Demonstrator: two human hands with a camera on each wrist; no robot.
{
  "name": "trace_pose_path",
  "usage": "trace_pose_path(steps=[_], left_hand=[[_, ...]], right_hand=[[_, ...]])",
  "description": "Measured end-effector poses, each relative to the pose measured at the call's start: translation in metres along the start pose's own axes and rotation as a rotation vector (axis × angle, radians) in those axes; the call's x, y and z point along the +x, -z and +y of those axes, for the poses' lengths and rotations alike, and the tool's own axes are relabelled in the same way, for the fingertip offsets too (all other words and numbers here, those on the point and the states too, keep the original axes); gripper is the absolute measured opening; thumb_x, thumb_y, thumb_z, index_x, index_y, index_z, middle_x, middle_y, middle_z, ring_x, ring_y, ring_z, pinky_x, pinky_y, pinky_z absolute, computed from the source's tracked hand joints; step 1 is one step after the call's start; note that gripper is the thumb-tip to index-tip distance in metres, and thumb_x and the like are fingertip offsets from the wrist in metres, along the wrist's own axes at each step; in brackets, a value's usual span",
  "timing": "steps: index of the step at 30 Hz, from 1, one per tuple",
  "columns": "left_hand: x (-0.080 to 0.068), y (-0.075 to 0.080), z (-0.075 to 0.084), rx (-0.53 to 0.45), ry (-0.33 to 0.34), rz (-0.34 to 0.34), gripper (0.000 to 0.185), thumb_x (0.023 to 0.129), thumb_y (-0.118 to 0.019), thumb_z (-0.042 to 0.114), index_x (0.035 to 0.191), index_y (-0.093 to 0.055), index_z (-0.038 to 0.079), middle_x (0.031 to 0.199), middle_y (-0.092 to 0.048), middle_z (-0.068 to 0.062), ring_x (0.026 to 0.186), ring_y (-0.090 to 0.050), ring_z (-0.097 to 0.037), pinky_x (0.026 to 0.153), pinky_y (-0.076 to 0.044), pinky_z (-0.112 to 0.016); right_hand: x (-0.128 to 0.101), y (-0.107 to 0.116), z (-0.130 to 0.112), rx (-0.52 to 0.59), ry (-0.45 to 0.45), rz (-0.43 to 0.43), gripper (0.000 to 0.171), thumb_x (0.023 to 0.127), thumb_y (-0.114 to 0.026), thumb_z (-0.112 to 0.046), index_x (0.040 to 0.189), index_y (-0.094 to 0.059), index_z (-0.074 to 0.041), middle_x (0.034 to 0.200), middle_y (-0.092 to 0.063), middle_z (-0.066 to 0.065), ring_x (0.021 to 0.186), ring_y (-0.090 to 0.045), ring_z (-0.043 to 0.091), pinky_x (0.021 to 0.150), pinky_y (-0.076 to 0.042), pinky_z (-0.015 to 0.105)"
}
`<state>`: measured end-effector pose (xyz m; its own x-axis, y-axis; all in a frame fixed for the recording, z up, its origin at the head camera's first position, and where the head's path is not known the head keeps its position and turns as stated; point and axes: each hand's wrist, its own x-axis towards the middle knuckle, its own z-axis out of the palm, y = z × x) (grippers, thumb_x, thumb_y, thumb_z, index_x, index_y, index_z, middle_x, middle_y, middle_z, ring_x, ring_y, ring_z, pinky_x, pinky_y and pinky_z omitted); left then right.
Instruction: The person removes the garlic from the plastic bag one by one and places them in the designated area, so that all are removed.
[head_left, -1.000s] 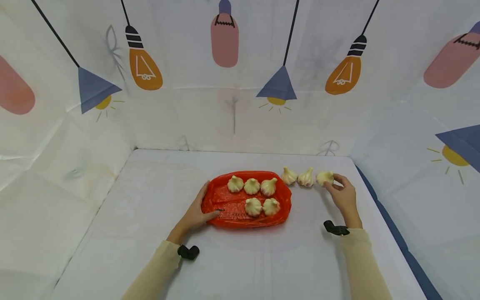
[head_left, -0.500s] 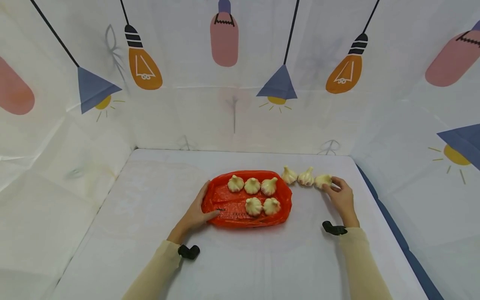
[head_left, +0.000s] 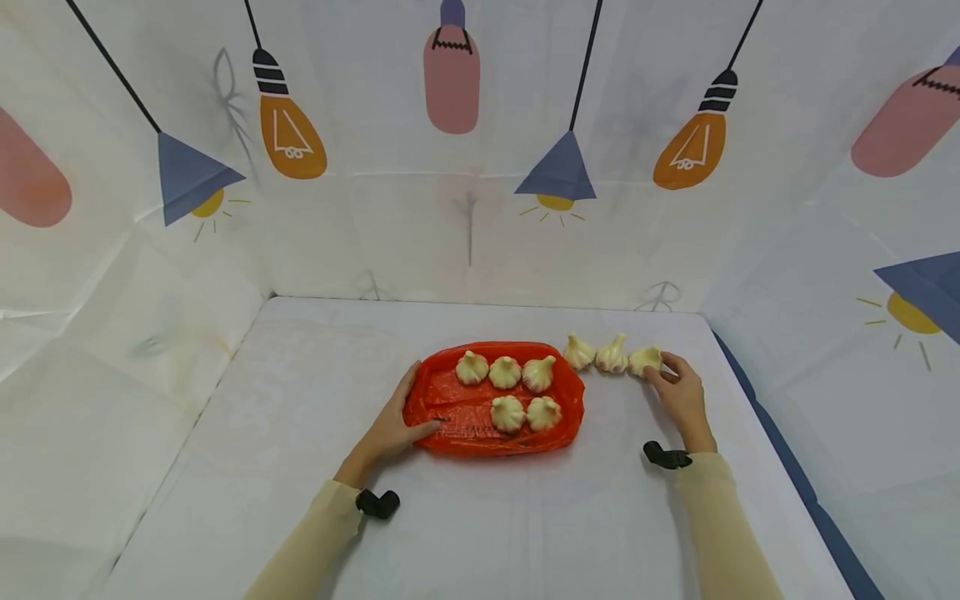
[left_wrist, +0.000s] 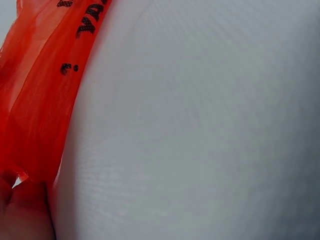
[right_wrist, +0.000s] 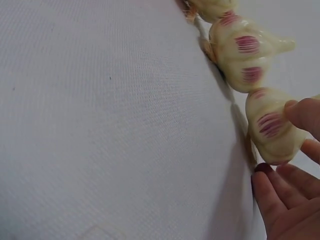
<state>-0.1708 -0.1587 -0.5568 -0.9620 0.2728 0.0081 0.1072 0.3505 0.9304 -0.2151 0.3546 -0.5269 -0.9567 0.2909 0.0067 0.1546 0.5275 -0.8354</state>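
The right hand (head_left: pixel 681 392) pinched the rightmost garlic (head_left: pixel 645 360) of three in a row on the table (head_left: pixel 300 400), right of the red bag (head_left: pixel 450 408). The left hand (head_left: pixel 390 429) pressed flat, fingers straight, on the bag's left edge. A light grip around the bulb's body, clear of its neighbour (head_left: pixel 611 357), would serve best.

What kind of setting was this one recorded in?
Probably a staged recording booth, not a kitchen: a lamp-printed cloth backdrop walls in a white-covered table holding only garlic bulbs and an orange plastic bag.
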Motion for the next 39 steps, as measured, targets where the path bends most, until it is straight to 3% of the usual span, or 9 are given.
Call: trace_pose_path(steps=[11,15,17,19,31,39], left_hand=[[0.0,0.0,0.0,-0.005,-0.001,-0.004,0.109,0.086,-0.082,0.029,0.167,-0.009,0.026,0.174,-0.013,-0.005,0.16,-0.014,-0.035,0.124,-0.015,-0.066],[0.0,0.0,0.0,-0.011,0.003,-0.008,0.109,0.086,-0.082,0.029,0.167,-0.009,0.027,0.174,-0.013,-0.004,0.16,-0.014,-0.034,0.124,-0.015,-0.066],[0.0,0.0,-0.001,-0.014,0.004,-0.012,0.109,0.086,-0.082,0.029,0.167,-0.009,0.027,0.174,-0.013,-0.004,0.16,-0.014,-0.035,0.124,-0.015,-0.066],[0.0,0.0,0.0,-0.011,0.002,-0.015,0.109,0.086,-0.082,0.029,0.167,-0.009,0.027,0.174,-0.013,-0.005,0.16,-0.014,-0.035,0.124,-0.015,-0.067],[-0.002,0.0,0.0,0.019,-0.007,-0.008,0.108,0.087,-0.082,0.027,0.167,-0.01,0.027,0.174,-0.014,-0.003,0.16,-0.014,-0.033,0.125,-0.015,-0.065],[-0.002,0.001,0.0,0.005,-0.011,-0.011,0.108,0.087,-0.081,0.027,0.167,-0.009,0.028,0.174,-0.013,-0.003,0.16,-0.015,-0.033,0.125,-0.015,-0.065]], right_hand=[[-0.001,0.002,0.001,-0.035,0.044,-0.029,0.063,0.102,-0.063,-0.032,0.152,-0.043,0.001,0.157,-0.044,0.027,0.135,-0.054,0.046,0.081,-0.039,0.001],[-0.003,0.003,-0.002,-0.044,0.021,-0.034,0.068,0.102,-0.063,-0.035,0.155,-0.039,-0.001,0.159,-0.041,0.027,0.138,-0.051,0.046,0.103,-0.051,0.03],[-0.004,0.004,-0.004,-0.029,0.005,-0.034,0.071,0.102,-0.063,-0.034,0.158,-0.034,-0.002,0.16,-0.038,0.028,0.14,-0.049,0.047,0.11,-0.047,0.048],[-0.005,0.004,-0.007,-0.02,-0.005,-0.033,0.074,0.102,-0.064,-0.033,0.161,-0.029,-0.004,0.161,-0.036,0.03,0.142,-0.046,0.048,0.113,-0.043,0.058],[-0.012,0.008,-0.027,-0.064,0.044,0.0,0.078,0.099,-0.067,-0.03,0.161,-0.027,-0.004,0.16,-0.034,0.032,0.143,-0.04,0.052,0.114,-0.039,0.064],[-0.017,0.005,-0.058,-0.027,0.128,0.047,0.077,0.097,-0.07,-0.028,0.16,-0.031,-0.004,0.16,-0.037,0.027,0.144,-0.04,0.05,0.116,-0.036,0.064]])
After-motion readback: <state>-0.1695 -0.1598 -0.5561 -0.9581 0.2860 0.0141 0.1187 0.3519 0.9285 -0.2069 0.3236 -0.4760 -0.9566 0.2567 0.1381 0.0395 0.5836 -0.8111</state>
